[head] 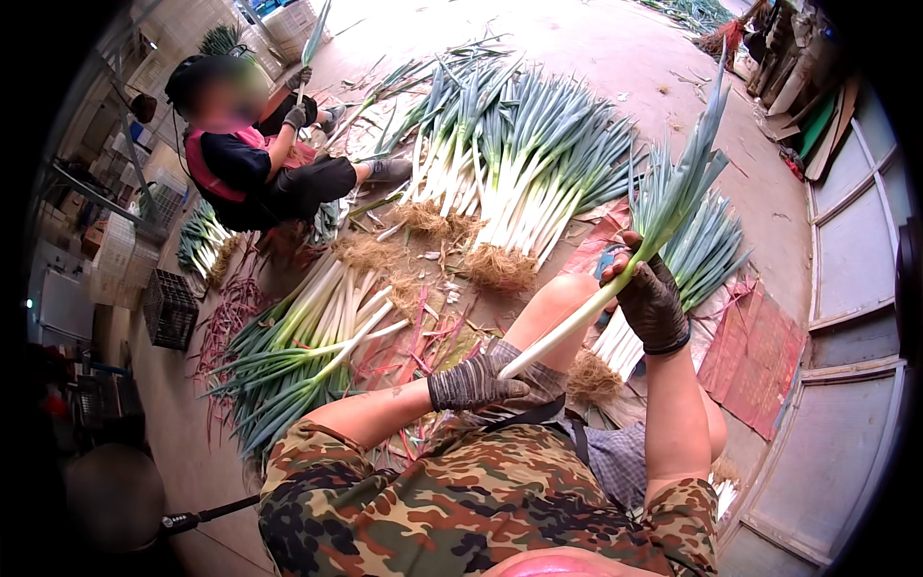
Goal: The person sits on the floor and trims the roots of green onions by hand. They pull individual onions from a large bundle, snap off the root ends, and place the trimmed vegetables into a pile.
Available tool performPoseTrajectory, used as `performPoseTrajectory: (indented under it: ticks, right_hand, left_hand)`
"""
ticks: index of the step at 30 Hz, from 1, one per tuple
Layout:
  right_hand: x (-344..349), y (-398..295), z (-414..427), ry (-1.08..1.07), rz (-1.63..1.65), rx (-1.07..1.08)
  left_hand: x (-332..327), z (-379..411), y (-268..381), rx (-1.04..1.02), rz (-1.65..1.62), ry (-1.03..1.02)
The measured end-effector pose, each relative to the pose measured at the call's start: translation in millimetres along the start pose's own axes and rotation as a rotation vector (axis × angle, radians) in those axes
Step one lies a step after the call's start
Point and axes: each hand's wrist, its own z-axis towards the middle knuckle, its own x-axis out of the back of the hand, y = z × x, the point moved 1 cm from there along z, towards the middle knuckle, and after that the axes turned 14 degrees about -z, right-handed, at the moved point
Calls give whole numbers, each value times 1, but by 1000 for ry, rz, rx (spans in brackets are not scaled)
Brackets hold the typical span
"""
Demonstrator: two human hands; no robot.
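Observation:
My right hand (652, 299), in a dark glove with bare fingertips, grips a long green onion (577, 324) around its green middle; the leaves point up and away. At the stalk's white lower end is my left hand (476, 386) in a striped knit glove, its palm beneath or beside the base; whether its fingers close on the stalk I cannot tell. Something blue shows behind my right fingers. Before my knees lies a large pile of green onions (533, 166) with roots. Trimmed-looking onions (324, 332) lie at left, and another rooted bunch (613, 346) lies beside my right leg.
A seated co-worker (252, 144) in gloves holds another onion at upper left. A black crate (169, 309) and pale crates (122, 260) stand at left. Reddish strips (234, 310) litter the floor. A red woven sheet (753, 357) lies near the panelled wall (854, 252) at right.

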Motion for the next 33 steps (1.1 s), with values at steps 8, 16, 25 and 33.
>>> performPoseTrajectory:
  ticks: [8,16,25,33]
  right_hand:
    - [-4,1,-3,-16,513,-18]
    - [26,-1,-11,331,368,47]
    - [87,-33,-5,660,252,180]
    - [122,-28,-37,772,273,218]
  left_hand:
    - [0,-10,-13,455,-739,-381]
    - [10,-5,-11,293,-516,-200]
    - [74,-24,-84,2,-317,511]
    - [122,-42,-163,134,487,620]
